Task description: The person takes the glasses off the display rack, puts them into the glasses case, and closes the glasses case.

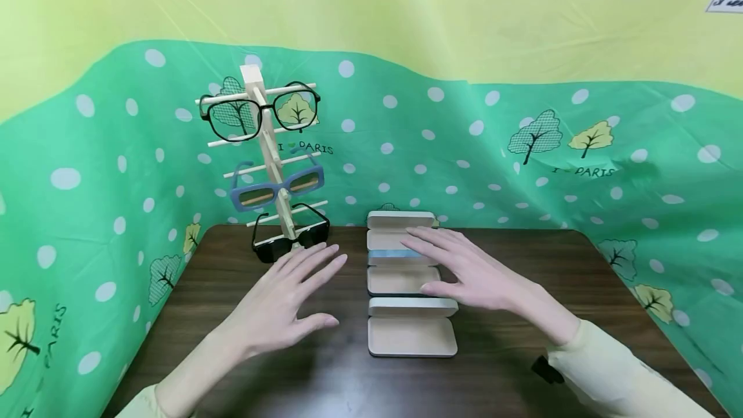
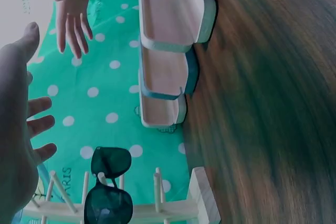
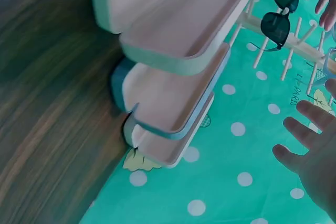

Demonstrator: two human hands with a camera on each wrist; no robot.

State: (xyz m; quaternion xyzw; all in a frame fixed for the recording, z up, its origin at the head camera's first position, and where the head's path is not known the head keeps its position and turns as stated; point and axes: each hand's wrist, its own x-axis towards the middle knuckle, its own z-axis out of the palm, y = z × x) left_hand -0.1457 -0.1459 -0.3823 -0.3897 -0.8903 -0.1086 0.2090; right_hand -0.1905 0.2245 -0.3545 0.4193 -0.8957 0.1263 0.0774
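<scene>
My left hand (image 1: 281, 302) hovers over the left part of the table, fingers extended and holding nothing. Its fingertips appear just in front of the black sunglasses (image 1: 313, 235) on the lowest rung of a wooden glasses rack (image 1: 269, 150). Blue-framed sunglasses (image 1: 281, 188) hang above those, and black-rimmed eyeglasses (image 1: 233, 102) sit at the top. With fingers stretched, my right hand (image 1: 473, 269) is above the row of glasses cases, partly covering the middle case (image 1: 397, 281) and back case (image 1: 384, 240). The front case (image 1: 412, 337) shows fully. All three have raised lids and pale, bare insides.
The dark wooden table (image 1: 348, 386) carries the rack at back left and the cases near its middle. A green and yellow printed cloth (image 1: 406, 166) hangs behind and at both sides. A small black object (image 1: 547, 370) shows beside the right sleeve.
</scene>
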